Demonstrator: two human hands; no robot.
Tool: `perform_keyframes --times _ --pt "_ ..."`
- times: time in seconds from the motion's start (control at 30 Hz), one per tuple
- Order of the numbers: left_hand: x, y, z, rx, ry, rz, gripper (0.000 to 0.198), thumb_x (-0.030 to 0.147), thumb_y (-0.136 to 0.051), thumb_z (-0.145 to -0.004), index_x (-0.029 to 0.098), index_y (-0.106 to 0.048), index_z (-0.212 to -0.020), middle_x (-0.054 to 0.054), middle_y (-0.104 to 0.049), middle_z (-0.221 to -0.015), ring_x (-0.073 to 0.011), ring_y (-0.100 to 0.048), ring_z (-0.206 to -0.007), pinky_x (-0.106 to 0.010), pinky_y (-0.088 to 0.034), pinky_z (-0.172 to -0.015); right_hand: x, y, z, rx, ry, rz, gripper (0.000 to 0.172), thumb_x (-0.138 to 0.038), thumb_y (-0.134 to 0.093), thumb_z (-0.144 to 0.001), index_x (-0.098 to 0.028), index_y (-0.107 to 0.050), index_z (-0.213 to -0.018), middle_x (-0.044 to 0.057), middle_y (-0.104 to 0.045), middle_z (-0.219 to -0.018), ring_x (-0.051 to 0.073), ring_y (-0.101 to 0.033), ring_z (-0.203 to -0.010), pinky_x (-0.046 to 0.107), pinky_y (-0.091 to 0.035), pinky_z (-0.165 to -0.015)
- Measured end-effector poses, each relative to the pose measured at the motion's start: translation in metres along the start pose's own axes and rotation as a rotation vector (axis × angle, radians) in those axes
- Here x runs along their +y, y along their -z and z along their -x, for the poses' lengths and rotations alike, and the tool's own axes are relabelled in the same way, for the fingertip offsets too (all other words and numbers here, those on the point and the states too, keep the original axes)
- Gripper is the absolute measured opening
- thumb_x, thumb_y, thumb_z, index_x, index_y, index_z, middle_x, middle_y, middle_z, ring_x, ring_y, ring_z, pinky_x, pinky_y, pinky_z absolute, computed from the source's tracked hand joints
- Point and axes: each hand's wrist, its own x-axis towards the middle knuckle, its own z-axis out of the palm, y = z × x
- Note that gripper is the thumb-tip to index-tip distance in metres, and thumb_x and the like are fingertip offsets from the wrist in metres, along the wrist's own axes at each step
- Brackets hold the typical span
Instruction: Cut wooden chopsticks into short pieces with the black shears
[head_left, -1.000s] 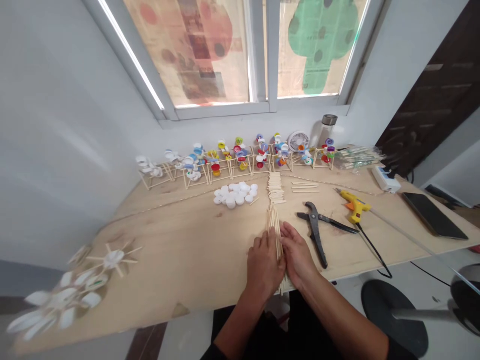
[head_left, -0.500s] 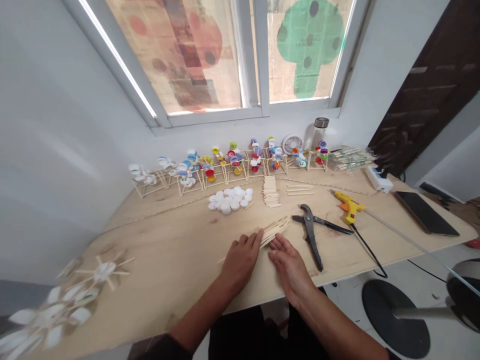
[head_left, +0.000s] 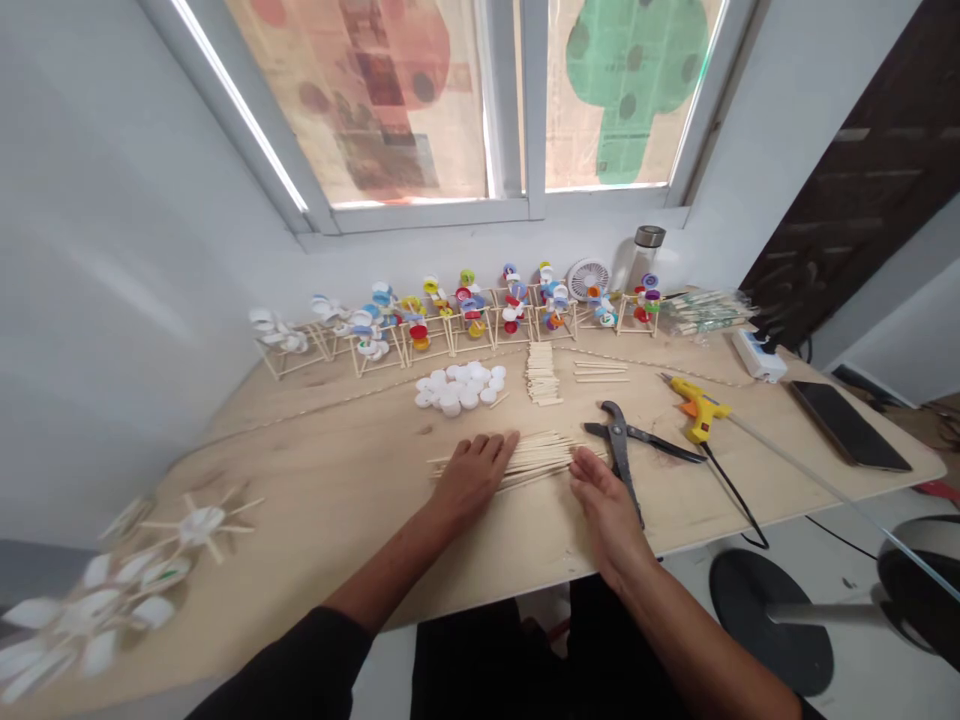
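A loose bundle of thin wooden sticks (head_left: pixel 544 455) lies lengthwise on the table in front of me. My left hand (head_left: pixel 474 472) rests palm down across its left part, fingers laid over the sticks, whose ends poke out on both sides. At the right end, my right hand (head_left: pixel 604 500) stands on edge with fingers extended, touching or nearly touching the stick tips. Just beyond it lie dark-handled pliers or cutters (head_left: pixel 619 445), jaws spread. Behind the bundle are a pile of white bottle caps (head_left: pixel 461 388) and a stack of short sticks (head_left: pixel 541 373).
Small stick frames with coloured cap wheels (head_left: pixel 469 315) line the back. A yellow glue gun (head_left: pixel 701 408), phone (head_left: pixel 850 425), power strip (head_left: pixel 759 357), fan (head_left: pixel 588 280) and bottle (head_left: pixel 643 258) are to the right. White cap wheels (head_left: pixel 94 610) lie at the left edge.
The sticks have gone from a tight, slanted bundle to a wider, flatter spread along the table. My left hand has shifted slightly left and up; my right hand has moved right.
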Motion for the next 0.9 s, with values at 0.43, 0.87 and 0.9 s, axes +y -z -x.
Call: perform_keyframes --times 0.43,0.87,0.9 --pt "-0.007 0.021 0.008 -0.15 -0.022 0.342 0.077 0.024 -0.054 -0.067 0.02 -0.025 -0.138 -0.009 -0.037 -0.141 -0.0281 -0.032 -0.126 -0.042 -0.029 -0.1 0.003 -0.003 0.002 -0.097 -0.027 0.063 0.042 -0.017 -0.065 -0.062 -0.025 -0.065 -0.103 0.003 -0.059 -0.122 0.021 -0.045 -0.121 0.037 -0.028 -0.104" --pt "0.001 -0.005 -0.009 0.051 -0.075 0.166 0.048 0.016 -0.035 -0.086 0.017 -0.034 -0.134 -0.012 -0.047 -0.13 -0.0239 -0.041 -0.115 -0.038 -0.032 -0.094 -0.014 0.009 0.001 -0.065 0.108 0.11 0.04 -0.022 -0.068 -0.065 -0.023 -0.064 -0.105 0.005 -0.061 -0.119 0.022 -0.049 -0.118 0.04 -0.029 -0.104" --pt "-0.003 -0.006 -0.009 0.051 -0.078 0.161 0.049 0.013 -0.034 -0.086 0.018 -0.033 -0.135 -0.012 -0.047 -0.129 -0.0237 -0.041 -0.115 -0.038 -0.032 -0.093 -0.016 0.01 -0.002 -0.053 0.136 0.118 0.04 -0.022 -0.068 -0.066 -0.023 -0.064 -0.105 0.005 -0.061 -0.119 0.022 -0.049 -0.118 0.04 -0.03 -0.104"
